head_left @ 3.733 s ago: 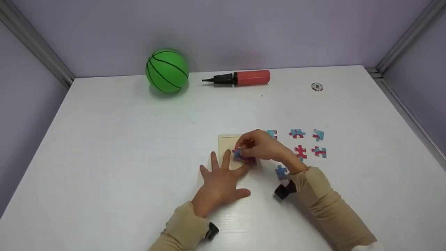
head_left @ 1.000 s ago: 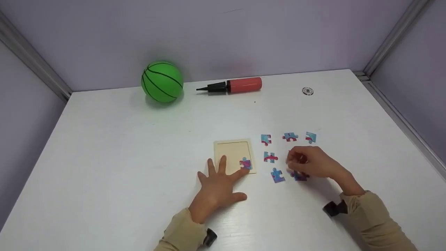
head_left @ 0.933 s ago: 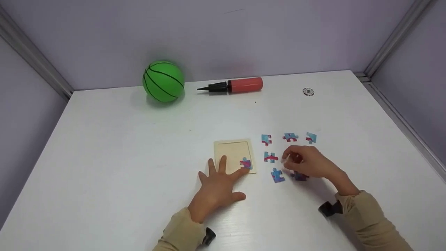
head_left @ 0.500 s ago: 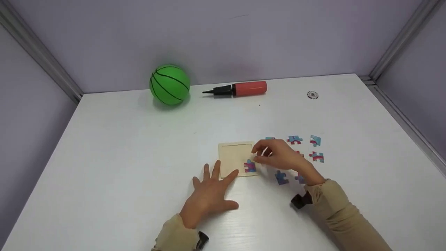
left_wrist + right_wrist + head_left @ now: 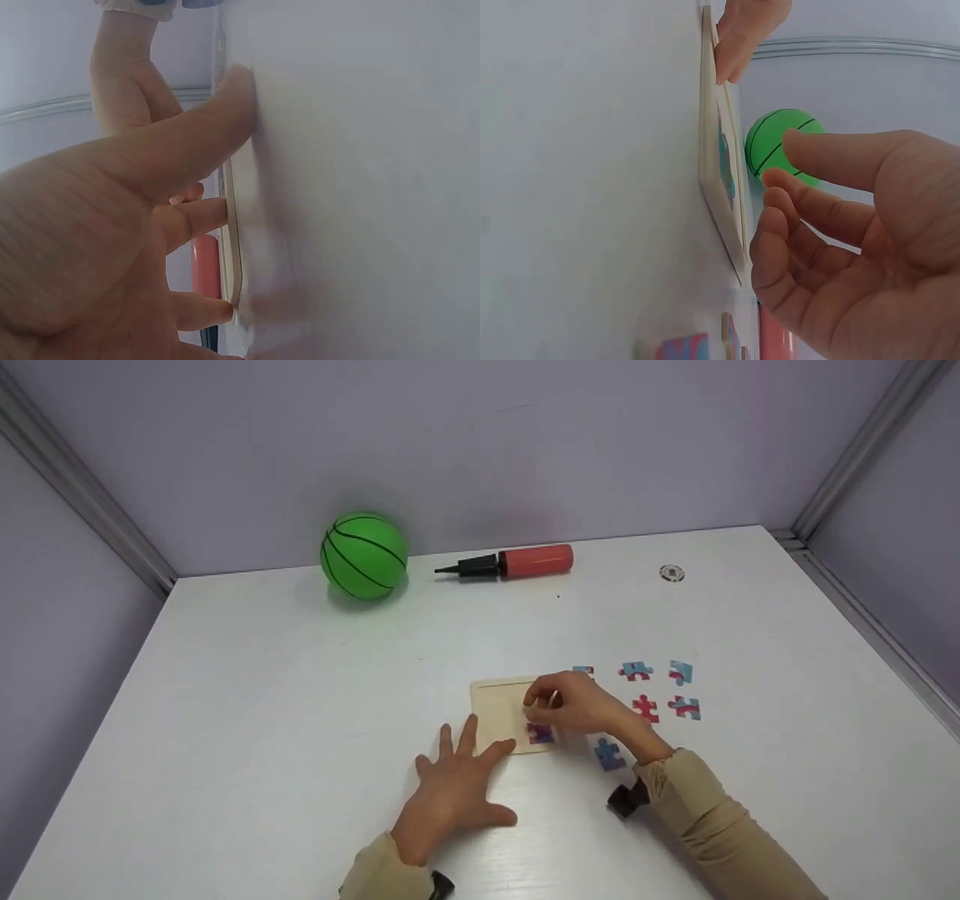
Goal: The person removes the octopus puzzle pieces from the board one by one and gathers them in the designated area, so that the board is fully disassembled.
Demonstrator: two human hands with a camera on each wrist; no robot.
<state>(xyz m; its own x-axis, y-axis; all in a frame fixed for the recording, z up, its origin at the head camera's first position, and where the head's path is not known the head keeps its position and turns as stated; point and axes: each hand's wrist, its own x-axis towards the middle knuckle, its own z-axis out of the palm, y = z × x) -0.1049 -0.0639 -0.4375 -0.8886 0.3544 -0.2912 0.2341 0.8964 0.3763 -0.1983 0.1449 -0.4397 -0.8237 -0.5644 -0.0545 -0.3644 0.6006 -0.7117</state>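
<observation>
My left hand [image 5: 454, 787] lies with straight, spread fingers at the front edge of a shallow wooden puzzle tray [image 5: 495, 709]. In the left wrist view, two of its fingertips touch the tray's edge [image 5: 232, 255]. One blue and pink jigsaw piece [image 5: 541, 735] sits inside the tray, in its lower right corner. Just above that piece is my right hand [image 5: 577, 705], its thumb and index fingertips apart. The right wrist view shows the other fingers [image 5: 772, 262] bent loosely, with nothing seen between them and the thumb.
Several loose jigsaw pieces [image 5: 645, 709] lie right of the tray, some hidden by my right hand and forearm. A green ball [image 5: 364, 556], a red and black hand pump [image 5: 536, 562] and a poker chip [image 5: 672, 573] lie toward the back wall.
My right hand released a jigsaw piece into the tray, moved right over the loose pieces, then came back above the tray. My left index finger slid off the piece to the tray's front edge.
</observation>
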